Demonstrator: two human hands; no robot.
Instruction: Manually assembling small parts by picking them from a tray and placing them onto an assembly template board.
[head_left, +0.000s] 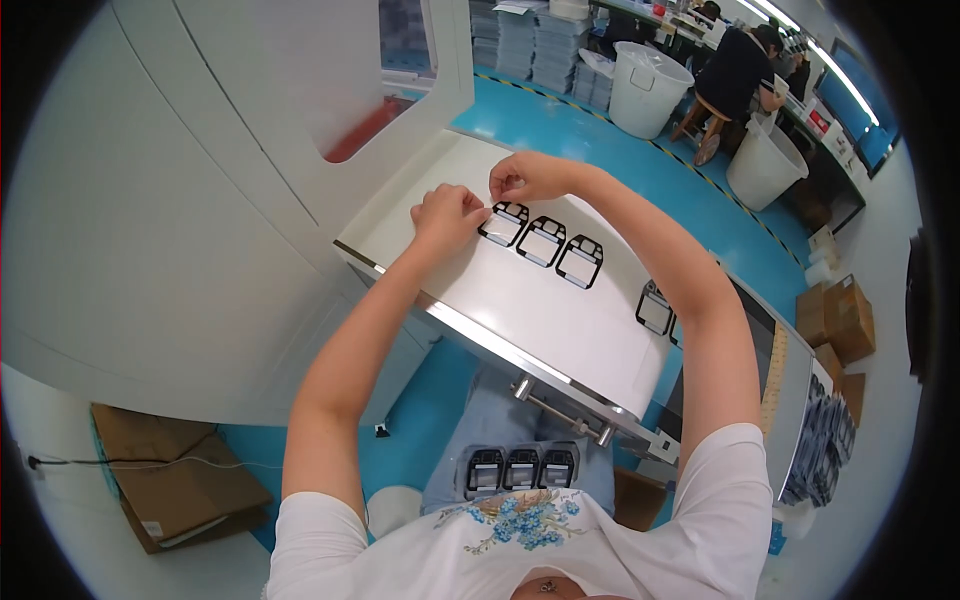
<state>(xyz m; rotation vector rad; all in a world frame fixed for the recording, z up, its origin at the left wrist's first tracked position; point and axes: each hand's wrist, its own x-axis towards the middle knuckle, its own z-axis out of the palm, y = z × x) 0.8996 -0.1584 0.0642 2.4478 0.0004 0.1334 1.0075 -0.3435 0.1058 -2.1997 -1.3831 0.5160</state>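
Both my hands are at the far end of a row of three flat, clear panels with black frames on a white belt-like surface (470, 270). My left hand (447, 215) has its fingers closed at the left edge of the farthest black-framed panel (503, 226). At that panel's top edge, my right hand (528, 178) is bent in with thumb and fingers pinched. Beside it lie the middle panel (541, 242) and the nearest one (579, 262). A clear tray (515, 490) on my lap holds three similar panels.
More framed panels (654, 308) lie under my right forearm. A white machine housing (230, 200) stands at the left. A metal rail (500, 345) edges the belt. White bins (648, 90), a seated person (735, 70) and cardboard boxes (845, 315) are farther right.
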